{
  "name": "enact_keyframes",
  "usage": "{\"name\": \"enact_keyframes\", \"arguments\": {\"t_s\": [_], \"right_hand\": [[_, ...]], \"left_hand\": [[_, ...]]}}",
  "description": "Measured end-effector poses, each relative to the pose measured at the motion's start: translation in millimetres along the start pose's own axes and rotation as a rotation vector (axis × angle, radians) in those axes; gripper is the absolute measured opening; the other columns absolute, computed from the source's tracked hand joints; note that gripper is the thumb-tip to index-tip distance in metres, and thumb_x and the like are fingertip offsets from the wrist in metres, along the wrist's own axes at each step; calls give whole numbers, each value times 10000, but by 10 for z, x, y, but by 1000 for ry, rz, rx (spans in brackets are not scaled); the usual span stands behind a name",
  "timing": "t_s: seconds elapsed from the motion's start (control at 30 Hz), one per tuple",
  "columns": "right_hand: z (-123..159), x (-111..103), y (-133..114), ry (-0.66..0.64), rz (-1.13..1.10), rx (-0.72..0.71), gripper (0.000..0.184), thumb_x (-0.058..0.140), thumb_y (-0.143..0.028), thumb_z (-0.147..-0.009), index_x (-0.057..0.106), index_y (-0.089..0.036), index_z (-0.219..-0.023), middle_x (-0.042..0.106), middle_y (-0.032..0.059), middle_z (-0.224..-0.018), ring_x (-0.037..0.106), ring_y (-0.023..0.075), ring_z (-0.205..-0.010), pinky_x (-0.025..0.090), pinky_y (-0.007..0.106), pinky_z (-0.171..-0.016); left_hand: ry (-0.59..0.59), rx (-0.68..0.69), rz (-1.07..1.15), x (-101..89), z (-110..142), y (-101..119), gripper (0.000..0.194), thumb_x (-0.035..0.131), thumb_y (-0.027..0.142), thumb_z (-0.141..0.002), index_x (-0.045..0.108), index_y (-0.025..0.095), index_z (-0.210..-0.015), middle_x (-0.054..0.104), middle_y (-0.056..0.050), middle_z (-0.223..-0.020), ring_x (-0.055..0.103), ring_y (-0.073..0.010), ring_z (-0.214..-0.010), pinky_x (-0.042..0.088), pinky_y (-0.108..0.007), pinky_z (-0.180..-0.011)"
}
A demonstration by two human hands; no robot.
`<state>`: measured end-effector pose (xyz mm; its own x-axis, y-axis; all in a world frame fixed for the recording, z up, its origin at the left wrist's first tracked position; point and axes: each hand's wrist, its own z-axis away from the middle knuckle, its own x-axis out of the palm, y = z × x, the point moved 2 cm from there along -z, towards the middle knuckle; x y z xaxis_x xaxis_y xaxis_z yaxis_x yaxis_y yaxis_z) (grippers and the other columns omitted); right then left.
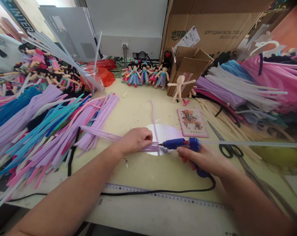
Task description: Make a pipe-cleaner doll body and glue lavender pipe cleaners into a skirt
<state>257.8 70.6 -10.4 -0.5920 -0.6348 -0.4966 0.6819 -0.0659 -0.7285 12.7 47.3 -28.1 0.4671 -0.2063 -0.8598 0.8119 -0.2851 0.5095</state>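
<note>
My left hand (136, 140) is closed on a bundle of lilac pipe cleaners (102, 132), which pokes out on both sides of the fist. A single lilac pipe cleaner (154, 114) runs crosswise past the bundle's right ends, over a white round sheet (171, 131). In my right hand (199, 157) is a blue hot glue gun (179, 143), its nozzle pointing left at the place where the strands cross. A long translucent glue stick (249, 143) sticks out of the gun's back. Whether the nozzle touches the strands I cannot tell.
Pipe cleaner heaps lie left (52, 124) and right (236, 85). Scissors (227, 144) and a pink card (193, 123) lie near my right hand. The gun's black cord (158, 191) crosses a ruler (168, 196) in front. Small dolls (144, 73) and a bare doll figure (180, 87) stand behind.
</note>
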Motion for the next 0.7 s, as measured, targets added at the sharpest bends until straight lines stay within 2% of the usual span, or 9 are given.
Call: {"name": "enact_keyframes", "arguments": {"t_s": [0.3,0.7], "right_hand": [[37,21,-72,-2,-13,18,395,578,-586,-815,601,-193,-796,561,-24,-631,510,86,-475,411,210,-413],[38,23,-64,-13,8,23,408,579,-589,-810,579,-183,-769,534,-31,-620,497,79,-487,421,209,-432]], "left_hand": [[1,15,32,2,12,-15,128,543,249,-823,656,189,-814,650,-2,-814,554,-141,-738,372,-256,-666],[-2,5,41,-9,15,2,132,540,248,-822,653,183,-803,647,1,-807,545,-135,-736,358,-253,-666]]}}
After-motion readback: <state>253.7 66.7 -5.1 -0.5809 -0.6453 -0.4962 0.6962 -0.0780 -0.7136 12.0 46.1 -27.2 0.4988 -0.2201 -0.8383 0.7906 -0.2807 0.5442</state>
